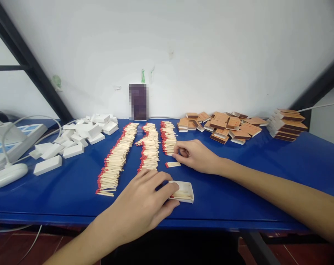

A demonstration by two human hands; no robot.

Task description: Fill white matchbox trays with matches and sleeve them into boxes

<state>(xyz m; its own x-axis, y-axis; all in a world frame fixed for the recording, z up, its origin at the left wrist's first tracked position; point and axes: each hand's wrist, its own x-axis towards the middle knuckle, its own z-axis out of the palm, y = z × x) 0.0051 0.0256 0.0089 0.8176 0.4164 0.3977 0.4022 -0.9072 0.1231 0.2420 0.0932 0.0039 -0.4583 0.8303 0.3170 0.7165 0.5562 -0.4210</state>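
Observation:
My left hand [148, 200] grips a small white matchbox tray [191, 191] near the table's front edge. Its thumb is at the near side and a finger reaches inside, over a few matchsticks [182, 196] lying in the tray. My right hand [196, 156] is closed in a pinch at the plain ends of the matchsticks at the near end of the right-hand row [168, 138]; how many lie between its fingertips is hidden. Just below that row lies a small separate group of matchsticks [172, 165]. All these matchsticks have red heads pointing left.
Two longer matchstick rows, one at left [115, 160] and one in the middle [150, 147], lie on the blue table [73, 198]. White trays [78, 134] are heaped at left, brown matchbox sleeves [222, 125] at back right. Stacked sleeves [287, 125] stand farther right. A white cabled device [8, 176] sits far left.

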